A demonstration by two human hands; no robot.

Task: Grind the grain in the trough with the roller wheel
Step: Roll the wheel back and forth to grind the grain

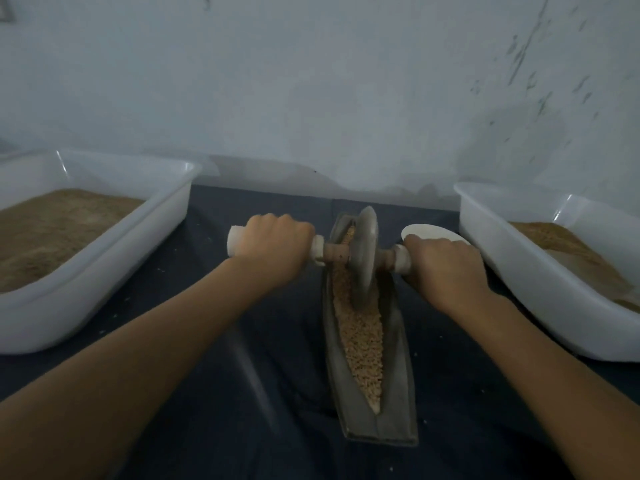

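Gripping roller wheel (366, 252) handles: left hand (273, 249), right hand (446, 268).

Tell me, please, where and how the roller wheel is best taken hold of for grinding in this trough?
Grip the roller wheel by its two pale axle handles, from above, one hand per side, as the left hand and right hand do. The disc stands on edge in the narrow trough, so only the crosswise axle is free.
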